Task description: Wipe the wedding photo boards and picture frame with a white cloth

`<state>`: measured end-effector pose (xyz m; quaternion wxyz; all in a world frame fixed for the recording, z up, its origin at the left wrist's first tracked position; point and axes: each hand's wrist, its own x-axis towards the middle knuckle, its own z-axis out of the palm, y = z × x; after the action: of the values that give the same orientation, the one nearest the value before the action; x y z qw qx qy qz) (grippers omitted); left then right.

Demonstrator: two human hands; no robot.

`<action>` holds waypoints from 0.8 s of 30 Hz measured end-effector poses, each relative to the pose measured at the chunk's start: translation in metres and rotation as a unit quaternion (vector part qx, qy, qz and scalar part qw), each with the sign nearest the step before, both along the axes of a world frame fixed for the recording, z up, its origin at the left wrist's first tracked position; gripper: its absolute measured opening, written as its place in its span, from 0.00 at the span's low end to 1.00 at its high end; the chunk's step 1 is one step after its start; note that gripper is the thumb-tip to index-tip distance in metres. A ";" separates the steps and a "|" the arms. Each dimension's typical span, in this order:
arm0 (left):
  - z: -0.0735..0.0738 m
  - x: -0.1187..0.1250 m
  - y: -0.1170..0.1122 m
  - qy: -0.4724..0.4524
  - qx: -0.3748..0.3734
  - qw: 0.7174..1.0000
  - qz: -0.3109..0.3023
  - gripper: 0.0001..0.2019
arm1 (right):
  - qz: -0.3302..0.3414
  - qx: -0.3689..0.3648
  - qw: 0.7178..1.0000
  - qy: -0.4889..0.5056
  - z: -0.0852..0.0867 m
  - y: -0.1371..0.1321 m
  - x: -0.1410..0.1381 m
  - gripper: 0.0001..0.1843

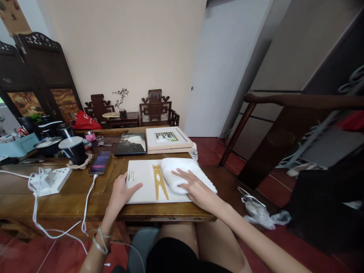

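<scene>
A flat white book or board [142, 178] lies near the table's front edge, with small dark print at its left side. On its middle is a gold cat-shaped figure [158, 182] with two long legs; I cannot tell if it is printed or loose. My left hand [122, 191] grips the board's left edge, thumb over the top face and fingers along the side. A folded white towel [196, 170] covers the board's right part. Across the towel lies my right hand [193, 187], fingers spread on top and its thumb hidden.
Behind the board are a dark photo panel [129, 146] and stacked light-wood picture frames [167, 140]. Leftward on the table [108, 204] stand a lidded cup [74, 149], a phone [99, 163] on a cable and a power strip [58, 180]. A wooden chair [267, 144] is at right.
</scene>
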<state>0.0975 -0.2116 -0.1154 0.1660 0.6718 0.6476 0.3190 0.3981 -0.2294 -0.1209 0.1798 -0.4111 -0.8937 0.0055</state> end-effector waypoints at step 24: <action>-0.028 0.003 0.013 0.092 0.044 0.985 -0.142 0.25 | 0.024 -0.036 0.997 -0.071 0.012 -0.012 -0.003 0.33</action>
<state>0.1001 -0.1982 -0.1430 0.1196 0.7901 0.5434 0.2571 0.3954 -0.2418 -0.1089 0.1007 -0.3955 -0.9128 0.0130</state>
